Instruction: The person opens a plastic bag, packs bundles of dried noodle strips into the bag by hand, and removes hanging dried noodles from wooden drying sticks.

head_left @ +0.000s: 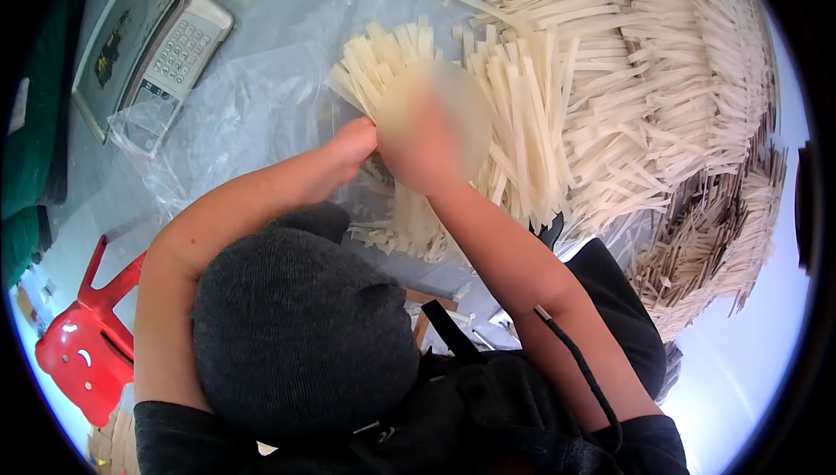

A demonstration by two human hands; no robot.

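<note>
My left hand (353, 148) is closed at the lower left edge of a fanned bundle of pale, flat, dry strips (383, 53) that look like dried noodles. Close beside it on the right, my right hand (431, 157) reaches over the same bundle. A round blur hides its fingers and whatever they touch. Another bunch of long strips (527, 118) lies just right of that hand. Loose shorter strips (418, 227) are scattered below both hands.
A large stacked heap of the same strips (644, 66) fills the right side, with browner ones (697, 249) lower down. Clear plastic bags (235, 127) lie on the left. Beyond them sits a digital scale (178, 48). A red stool (87, 353) stands lower left. A dark knit hat (300, 336) blocks the lower middle.
</note>
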